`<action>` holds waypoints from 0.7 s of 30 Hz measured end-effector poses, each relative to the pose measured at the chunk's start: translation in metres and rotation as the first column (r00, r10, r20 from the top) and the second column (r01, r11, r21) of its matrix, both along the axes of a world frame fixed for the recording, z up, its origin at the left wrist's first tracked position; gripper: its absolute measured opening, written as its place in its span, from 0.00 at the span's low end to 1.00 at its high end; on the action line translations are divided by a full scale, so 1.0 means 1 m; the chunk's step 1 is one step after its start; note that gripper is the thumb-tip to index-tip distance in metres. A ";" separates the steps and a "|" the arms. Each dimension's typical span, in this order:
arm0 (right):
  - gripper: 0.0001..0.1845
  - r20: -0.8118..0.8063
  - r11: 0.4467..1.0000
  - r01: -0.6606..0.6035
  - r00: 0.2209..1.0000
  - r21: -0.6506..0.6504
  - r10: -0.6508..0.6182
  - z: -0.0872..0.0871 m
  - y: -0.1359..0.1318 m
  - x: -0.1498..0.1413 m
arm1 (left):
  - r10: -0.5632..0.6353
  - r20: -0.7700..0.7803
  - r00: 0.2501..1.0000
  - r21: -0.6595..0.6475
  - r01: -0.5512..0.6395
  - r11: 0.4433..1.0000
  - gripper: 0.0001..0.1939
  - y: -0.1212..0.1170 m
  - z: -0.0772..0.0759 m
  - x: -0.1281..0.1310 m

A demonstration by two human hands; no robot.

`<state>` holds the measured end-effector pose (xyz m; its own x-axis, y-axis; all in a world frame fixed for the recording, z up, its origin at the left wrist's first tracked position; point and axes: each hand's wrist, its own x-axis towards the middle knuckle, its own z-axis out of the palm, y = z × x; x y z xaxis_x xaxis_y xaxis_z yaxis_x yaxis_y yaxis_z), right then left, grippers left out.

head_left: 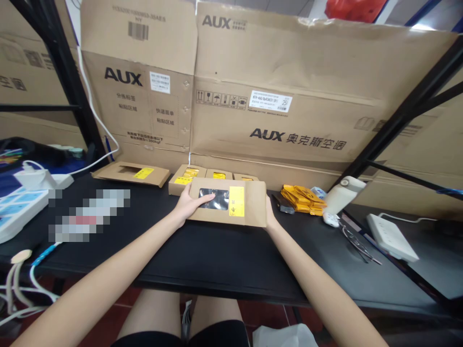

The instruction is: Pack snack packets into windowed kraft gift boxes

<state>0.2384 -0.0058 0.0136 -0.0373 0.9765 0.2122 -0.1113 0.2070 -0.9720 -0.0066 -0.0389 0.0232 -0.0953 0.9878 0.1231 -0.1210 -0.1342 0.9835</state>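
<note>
Between my two hands is a brown cardboard box point(210, 218) with a dark window point(220, 201) and a yellow label point(237, 208). My left hand point(188, 205) grips its left end, thumb lying across the window. At the right end, my right hand point(270, 214) holds the box from the side, most of its fingers hidden behind the cardboard. Just behind stand several similar boxes point(177, 188) with yellow labels, partly covered by the held one. Further left lies a flat windowed carton point(108, 172), also with a yellow label.
Orange packets point(302, 198) lie right of the boxes, beside a cream bottle point(345, 193). Glasses point(358, 246) and a white power strip point(392, 236) are further right. Another power strip point(21, 209) and cables sit left on the black table point(217, 255). Large cardboard panels point(307, 72) stand behind.
</note>
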 end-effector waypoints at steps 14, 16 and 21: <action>0.17 0.496 0.538 0.705 0.298 0.462 -0.816 0.009 0.026 0.088 | -0.010 0.022 1.000 0.008 0.010 1.000 0.34 -0.003 0.005 0.001; 0.21 0.718 0.606 0.723 0.225 0.331 -0.659 0.004 0.027 0.095 | 0.000 0.018 1.000 0.004 0.000 1.000 0.34 -0.004 0.006 0.001; 0.26 0.913 0.716 0.645 0.069 0.267 -0.402 -0.008 0.027 0.094 | 0.006 0.024 1.000 0.003 -0.006 1.000 0.35 -0.003 0.005 0.001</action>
